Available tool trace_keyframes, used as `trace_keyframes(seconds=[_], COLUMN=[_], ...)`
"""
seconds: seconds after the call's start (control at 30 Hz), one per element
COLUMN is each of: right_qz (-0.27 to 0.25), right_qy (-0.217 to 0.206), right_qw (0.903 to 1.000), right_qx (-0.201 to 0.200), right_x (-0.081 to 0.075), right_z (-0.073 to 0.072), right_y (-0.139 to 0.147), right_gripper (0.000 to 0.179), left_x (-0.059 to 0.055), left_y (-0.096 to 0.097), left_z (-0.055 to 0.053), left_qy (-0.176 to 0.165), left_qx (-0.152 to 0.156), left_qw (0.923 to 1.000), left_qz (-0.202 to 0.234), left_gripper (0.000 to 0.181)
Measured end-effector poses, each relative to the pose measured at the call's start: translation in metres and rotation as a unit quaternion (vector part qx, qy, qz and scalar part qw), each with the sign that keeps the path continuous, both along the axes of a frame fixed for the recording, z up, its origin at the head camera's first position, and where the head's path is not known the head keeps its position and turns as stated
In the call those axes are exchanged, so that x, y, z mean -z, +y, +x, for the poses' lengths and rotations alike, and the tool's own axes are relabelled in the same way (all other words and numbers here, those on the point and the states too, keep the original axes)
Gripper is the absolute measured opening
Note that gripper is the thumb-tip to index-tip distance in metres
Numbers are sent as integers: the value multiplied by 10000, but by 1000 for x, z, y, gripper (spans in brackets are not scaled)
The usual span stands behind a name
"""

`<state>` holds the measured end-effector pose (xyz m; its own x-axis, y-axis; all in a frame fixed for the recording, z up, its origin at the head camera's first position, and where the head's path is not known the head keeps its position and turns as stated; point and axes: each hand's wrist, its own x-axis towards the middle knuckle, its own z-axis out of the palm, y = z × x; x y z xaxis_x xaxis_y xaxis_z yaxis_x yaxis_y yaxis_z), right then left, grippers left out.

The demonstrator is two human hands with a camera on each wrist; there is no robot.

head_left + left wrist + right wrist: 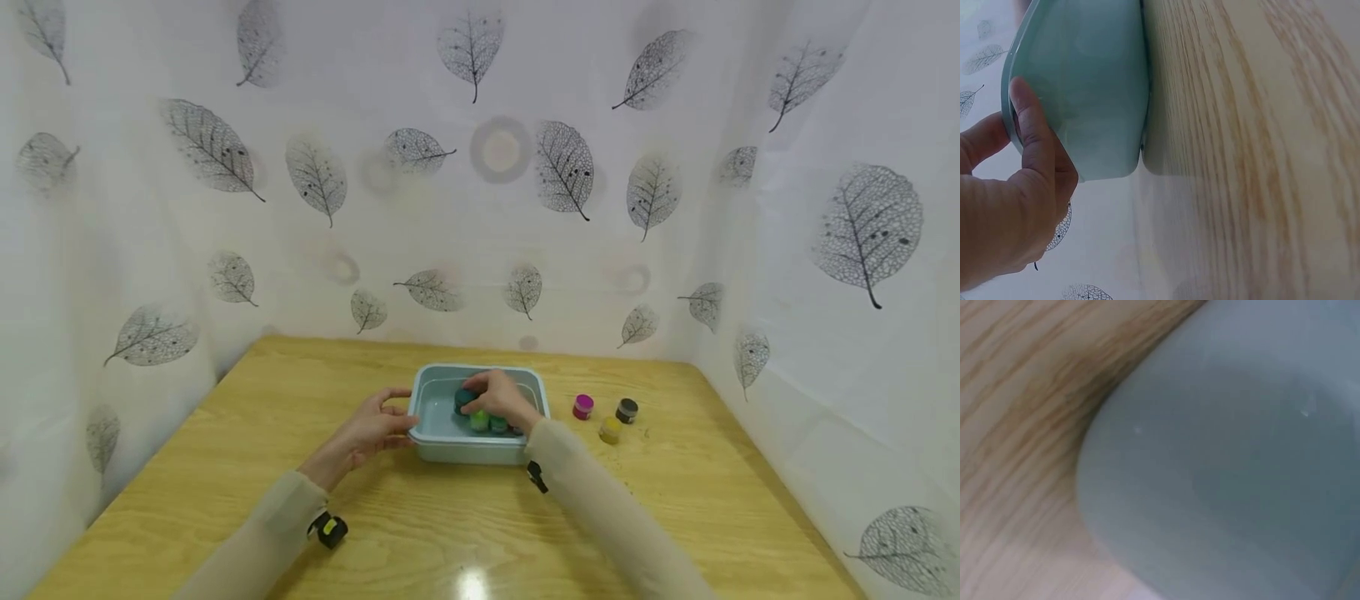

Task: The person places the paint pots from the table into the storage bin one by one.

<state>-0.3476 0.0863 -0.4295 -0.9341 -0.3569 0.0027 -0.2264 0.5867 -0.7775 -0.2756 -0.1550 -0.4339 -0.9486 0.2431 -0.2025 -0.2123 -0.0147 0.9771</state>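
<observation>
A pale blue-green plastic basin (442,425) stands on the wooden table in the head view. My left hand (372,429) grips its left rim; the left wrist view shows the thumb and fingers (1034,122) of that hand on either side of the rim. Over the basin's right edge reaches my right hand (504,397), its thumb and fingers around a small dark teal jar (462,401) inside. Beside that jar lie a lime green jar (479,422) and a green jar (498,425). In the right wrist view only the basin's outer wall (1210,469) shows, the hand hidden.
Right of the basin, on the table (360,517), stand three small jars: a magenta jar (582,407), a black jar (627,410) and a yellow jar (611,430). A white curtain (480,225) printed with leaves hangs behind the table and at both sides.
</observation>
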Motion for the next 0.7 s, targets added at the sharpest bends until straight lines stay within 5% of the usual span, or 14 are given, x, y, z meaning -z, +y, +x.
trace_keyframes(seconds=[0.23,0.7], right_qz=[440,543], right_qy=[429,431], right_qw=[9981,9968], right_qx=[-56,405], right_x=[1,2], right_z=[-5,-1], right_y=[-5,-5], right_gripper=[34,25], left_x=[-3,-3], left_y=[-1,0], left_z=[-1,0], left_qy=[-28,-43], left_qx=[8,53], left_qw=[10000,10000], left_qz=[19,-26], left_gripper=[67,66])
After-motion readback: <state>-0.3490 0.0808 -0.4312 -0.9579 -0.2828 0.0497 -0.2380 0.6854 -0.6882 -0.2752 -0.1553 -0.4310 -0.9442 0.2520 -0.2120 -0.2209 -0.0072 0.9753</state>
